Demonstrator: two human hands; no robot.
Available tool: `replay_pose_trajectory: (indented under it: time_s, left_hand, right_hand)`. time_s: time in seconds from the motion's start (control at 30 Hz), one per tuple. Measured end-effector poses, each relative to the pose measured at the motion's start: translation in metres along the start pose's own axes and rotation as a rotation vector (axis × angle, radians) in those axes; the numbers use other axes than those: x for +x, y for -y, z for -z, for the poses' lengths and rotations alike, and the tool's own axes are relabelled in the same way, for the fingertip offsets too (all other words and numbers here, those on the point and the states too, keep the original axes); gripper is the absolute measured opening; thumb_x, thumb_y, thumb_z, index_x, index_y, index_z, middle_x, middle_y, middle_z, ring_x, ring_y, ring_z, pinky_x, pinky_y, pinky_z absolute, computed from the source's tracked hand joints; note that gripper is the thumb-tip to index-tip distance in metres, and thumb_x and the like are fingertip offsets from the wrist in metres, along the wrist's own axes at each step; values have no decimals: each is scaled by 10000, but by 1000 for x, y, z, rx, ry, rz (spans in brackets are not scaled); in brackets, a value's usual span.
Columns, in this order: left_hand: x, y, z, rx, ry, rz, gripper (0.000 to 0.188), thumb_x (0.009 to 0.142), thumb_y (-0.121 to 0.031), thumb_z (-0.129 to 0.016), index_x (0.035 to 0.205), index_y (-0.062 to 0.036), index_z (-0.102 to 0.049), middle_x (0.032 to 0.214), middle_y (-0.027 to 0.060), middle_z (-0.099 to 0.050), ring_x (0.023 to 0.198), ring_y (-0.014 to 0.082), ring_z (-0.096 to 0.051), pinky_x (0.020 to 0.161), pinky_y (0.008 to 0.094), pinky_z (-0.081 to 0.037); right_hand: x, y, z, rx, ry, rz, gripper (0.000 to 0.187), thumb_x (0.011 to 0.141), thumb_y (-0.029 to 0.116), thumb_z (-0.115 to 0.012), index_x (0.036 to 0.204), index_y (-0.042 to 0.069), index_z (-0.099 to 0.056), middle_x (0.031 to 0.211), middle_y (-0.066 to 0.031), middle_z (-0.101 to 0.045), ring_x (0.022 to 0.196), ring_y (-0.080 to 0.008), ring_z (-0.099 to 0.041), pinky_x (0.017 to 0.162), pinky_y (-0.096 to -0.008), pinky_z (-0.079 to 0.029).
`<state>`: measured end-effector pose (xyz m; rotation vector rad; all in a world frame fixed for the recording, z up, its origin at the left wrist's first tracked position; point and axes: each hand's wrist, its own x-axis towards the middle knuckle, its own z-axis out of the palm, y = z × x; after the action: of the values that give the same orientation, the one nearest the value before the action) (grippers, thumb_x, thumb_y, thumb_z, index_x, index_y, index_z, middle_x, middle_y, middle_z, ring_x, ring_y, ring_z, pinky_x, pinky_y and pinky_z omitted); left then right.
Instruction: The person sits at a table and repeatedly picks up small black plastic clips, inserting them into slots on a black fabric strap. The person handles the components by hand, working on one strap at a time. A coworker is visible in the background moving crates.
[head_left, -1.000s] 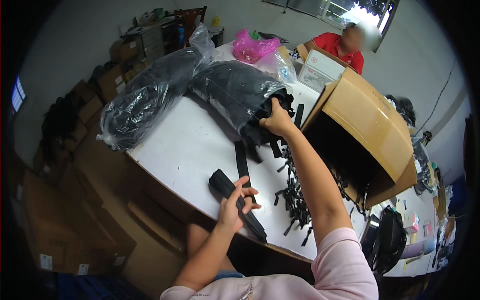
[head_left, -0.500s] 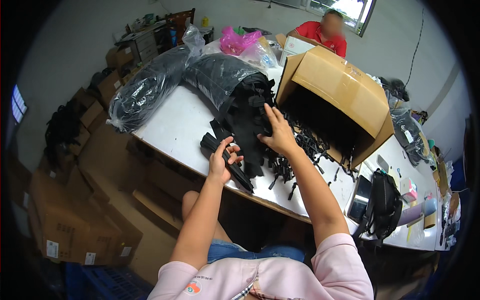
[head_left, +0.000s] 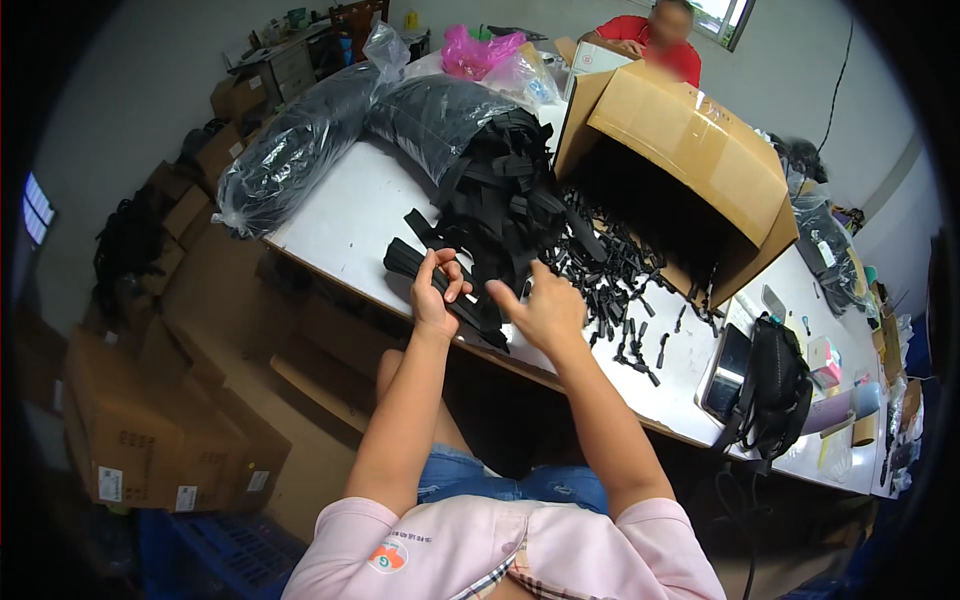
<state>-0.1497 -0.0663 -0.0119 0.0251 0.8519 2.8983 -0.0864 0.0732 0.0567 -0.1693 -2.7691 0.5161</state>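
My left hand (head_left: pixel 437 290) grips a stack of flat black straps (head_left: pixel 412 262) near the front edge of the white table (head_left: pixel 345 215). My right hand (head_left: pixel 545 308) hovers just right of it, fingers spread and holding nothing. Behind both hands a heap of black straps (head_left: pixel 495 195) spills from a black plastic bag (head_left: pixel 430 115). Small black plastic pieces (head_left: pixel 620 290) lie scattered to the right, in front of a cardboard box (head_left: pixel 690 140) tipped on its side.
A second long black bag (head_left: pixel 290 155) lies at the table's left end. A black pouch (head_left: pixel 775 390) and a phone (head_left: pixel 728 372) sit at the right. A person in red (head_left: pixel 655 40) sits across the table. Cardboard cartons (head_left: pixel 150 400) stand on the floor at left.
My right hand has come back from the strap heap toward the table's front edge and has opened. My left hand has stayed on the strap stack, and the camera has tilted down.
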Motion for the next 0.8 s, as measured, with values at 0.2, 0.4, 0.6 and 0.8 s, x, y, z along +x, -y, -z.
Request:
replay_pose_trajectory:
  time_s: [0.2,0.4,0.6,0.8]
  left_hand:
    - [-28,3,-11,93,-169,-180,285,868,-299,-416,833,-29,-499,611,28,-433,384,81,-300,425,236,-327]
    - [-42,5,-17,240,-362,-186,185,838,-217,-487,836,-32,-496,632,16,-442,396,63,-336,437,236,-397]
    - [-53,0,-39,391,-312,116,289,777,-267,-595,881,-9,-520,795,89,-547,421,49,-333,513,282,-473]
    - [-51,18,-56,384,-90,360,309,718,-341,-656,711,-40,-585,639,44,-563,515,88,-471,454,186,-348]
  right_hand:
    - [6,16,-39,-149,-125,127,819,617,500,-616,1194,-28,-371,842,-167,-533,748,-292,-527,629,-409,-390]
    - [2,18,-54,-19,32,141,639,672,96,-557,1249,4,-299,849,-168,-505,711,-312,-561,595,-400,-466]
    - [-6,-16,-25,270,-15,241,718,651,17,-561,1282,0,-219,899,-208,-502,671,-357,-562,577,-401,-464]
    - [-59,-2,17,-40,52,446,557,669,39,-547,1183,-44,-351,761,-108,-534,560,-229,-555,486,-314,-451]
